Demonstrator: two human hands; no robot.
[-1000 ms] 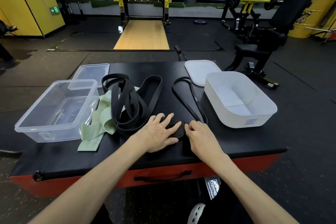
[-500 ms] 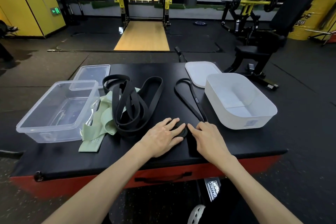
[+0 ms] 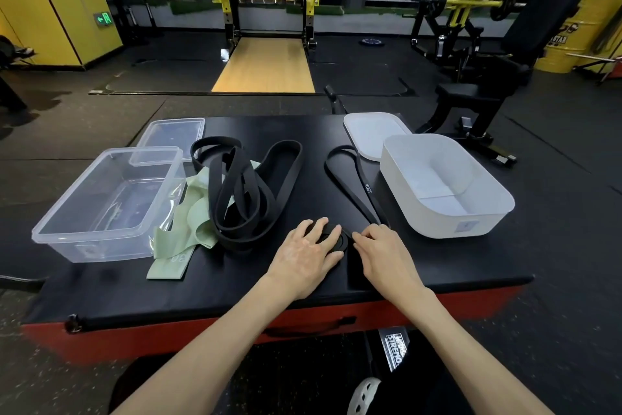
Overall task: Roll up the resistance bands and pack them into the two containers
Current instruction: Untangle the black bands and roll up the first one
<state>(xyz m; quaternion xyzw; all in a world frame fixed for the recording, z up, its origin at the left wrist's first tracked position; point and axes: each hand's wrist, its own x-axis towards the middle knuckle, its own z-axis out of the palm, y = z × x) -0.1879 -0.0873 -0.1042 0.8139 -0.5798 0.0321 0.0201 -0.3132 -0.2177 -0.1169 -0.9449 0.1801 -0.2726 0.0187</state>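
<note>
1. Platform: black padded top, red sides; carries all items below.
2. Clear container: transparent plastic, open-topped, at 9 o'clock on the platform, near its left edge.
3. White container: opaque, open-topped, at 3 o'clock, well apart from the clear container.
4. Black bands: heap of wide tangled loops at 10 o'clock, between the 2 containers and nearer the clear one.
5. White lid: lies flat at 1 o'clock, its near corner hidden behind the white container.
6. Clear lid: lies flat at 11 o'clock, just behind the clear container.
7. Green bands: pale, crumpled, just beside the clear container's right wall, partly under the black bands.
8. Thin black band: 1 narrow loop with white lettering, running from 12 o'clock toward the hands, just beside the white container; its near end is wound into a coil.
9. Left hand: at 6 o'clock, palm down, fingers spread wide and flat, pressing on the coil.
10. Right hand: at 3 o'clock of the left hand, palm down, fingers nearly straight, tips pressing the thin black band where it meets the coil.
11. Coil: flat black spiral on the platform, partly covered by the left hand's fingers.
</note>
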